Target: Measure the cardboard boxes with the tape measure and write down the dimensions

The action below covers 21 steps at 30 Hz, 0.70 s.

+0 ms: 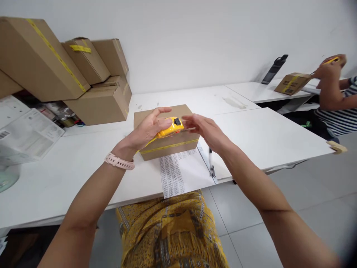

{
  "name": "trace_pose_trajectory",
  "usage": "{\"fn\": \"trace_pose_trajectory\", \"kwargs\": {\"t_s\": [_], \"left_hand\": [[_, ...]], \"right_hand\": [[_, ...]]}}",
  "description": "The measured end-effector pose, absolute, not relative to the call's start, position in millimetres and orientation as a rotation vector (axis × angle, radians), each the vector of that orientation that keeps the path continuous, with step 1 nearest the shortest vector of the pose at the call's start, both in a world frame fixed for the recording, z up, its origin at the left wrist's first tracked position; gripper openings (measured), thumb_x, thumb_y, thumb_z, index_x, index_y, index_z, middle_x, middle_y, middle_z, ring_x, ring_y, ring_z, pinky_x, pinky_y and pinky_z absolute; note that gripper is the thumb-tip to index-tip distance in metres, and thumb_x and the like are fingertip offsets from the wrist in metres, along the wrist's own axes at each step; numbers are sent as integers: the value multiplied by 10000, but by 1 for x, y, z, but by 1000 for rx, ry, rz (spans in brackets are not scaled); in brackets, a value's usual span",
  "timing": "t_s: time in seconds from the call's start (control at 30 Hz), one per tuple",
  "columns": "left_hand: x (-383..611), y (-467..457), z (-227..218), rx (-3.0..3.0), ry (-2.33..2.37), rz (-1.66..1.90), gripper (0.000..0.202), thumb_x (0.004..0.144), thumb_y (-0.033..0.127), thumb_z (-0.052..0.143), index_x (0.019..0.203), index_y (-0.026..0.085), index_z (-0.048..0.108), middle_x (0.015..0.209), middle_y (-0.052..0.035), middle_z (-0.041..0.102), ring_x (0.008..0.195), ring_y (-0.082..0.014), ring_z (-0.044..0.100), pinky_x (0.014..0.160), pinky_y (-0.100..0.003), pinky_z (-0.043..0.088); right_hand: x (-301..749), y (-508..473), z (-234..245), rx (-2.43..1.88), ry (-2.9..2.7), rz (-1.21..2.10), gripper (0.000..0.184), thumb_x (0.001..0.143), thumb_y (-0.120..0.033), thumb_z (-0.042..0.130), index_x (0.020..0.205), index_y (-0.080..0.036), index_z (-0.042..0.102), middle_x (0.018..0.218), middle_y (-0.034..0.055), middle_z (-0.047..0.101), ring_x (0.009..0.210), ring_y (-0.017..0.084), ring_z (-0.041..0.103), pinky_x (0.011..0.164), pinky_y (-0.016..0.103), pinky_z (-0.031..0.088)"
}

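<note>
Above taped box (167,143): left hand (146,130) grips yellow tape measure (170,129) (right hand (208,131) open, fingertips touching).

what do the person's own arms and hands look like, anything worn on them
Both arms are bare, with no sleeves and no gloves. The left hand has a pale pink watch strap with small holes around its wrist. The right hand and its wrist wear nothing visible.
</note>
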<state>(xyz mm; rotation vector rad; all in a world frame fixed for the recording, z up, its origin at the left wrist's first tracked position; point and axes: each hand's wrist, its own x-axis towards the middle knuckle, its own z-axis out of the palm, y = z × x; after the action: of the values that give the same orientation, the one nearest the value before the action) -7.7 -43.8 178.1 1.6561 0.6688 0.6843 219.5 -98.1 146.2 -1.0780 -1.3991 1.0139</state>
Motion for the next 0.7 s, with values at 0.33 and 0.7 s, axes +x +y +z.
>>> {"fn": "trace_pose_trajectory", "kwargs": {"t_s": [0.33, 0.7], "left_hand": [[-30, -33, 199, 1478, 802, 757, 725, 847, 421, 796, 1436, 153, 469, 1139, -133, 744, 953, -235, 743, 812, -338, 598], [-152, 31, 190, 1414, 1129, 845, 355, 848, 384, 734, 1030, 79, 715, 866, -57, 765, 691, -179, 692, 532, -245, 583]], "right_hand": [[209, -59, 175, -1047, -1400, 1224, 369, 784, -515, 836, 730, -194, 663, 726, 1, 604, 681, 115, 513, 707, 282, 478], [280, -8, 132, -1431, -959, 1006, 359, 906, -137, 698, 591, -169, 528, 584, -12, 514, 555, 79, 439, 569, 237, 400]]}}
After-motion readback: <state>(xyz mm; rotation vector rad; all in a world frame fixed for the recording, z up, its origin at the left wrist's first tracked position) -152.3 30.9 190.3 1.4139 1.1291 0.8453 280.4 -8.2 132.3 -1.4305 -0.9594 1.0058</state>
